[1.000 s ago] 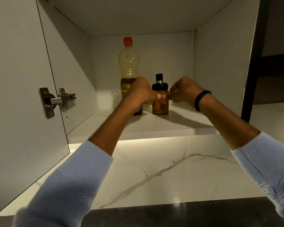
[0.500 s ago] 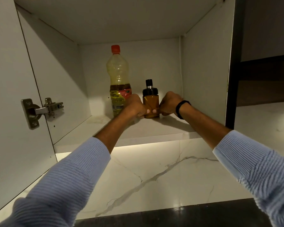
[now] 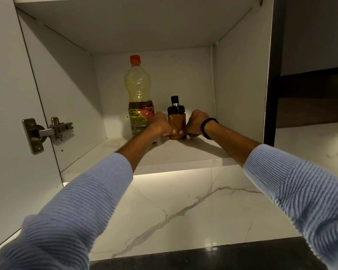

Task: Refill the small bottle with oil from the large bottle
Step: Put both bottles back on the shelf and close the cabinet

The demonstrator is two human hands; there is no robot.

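Where the small bottle [image 3: 177, 123] stands: upright on shelf [image 3: 193, 151], beside large bottle [image 3: 139, 90].
Left hand [image 3: 159, 126]: fingers curled round its base.
Right hand [image 3: 196, 122]: likewise, opposite side; 2 hands likely steady the lift.

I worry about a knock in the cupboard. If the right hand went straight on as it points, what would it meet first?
The small bottle, which the right hand grips. Beyond it lies the left hand, perhaps then the large bottle; depth is unclear.
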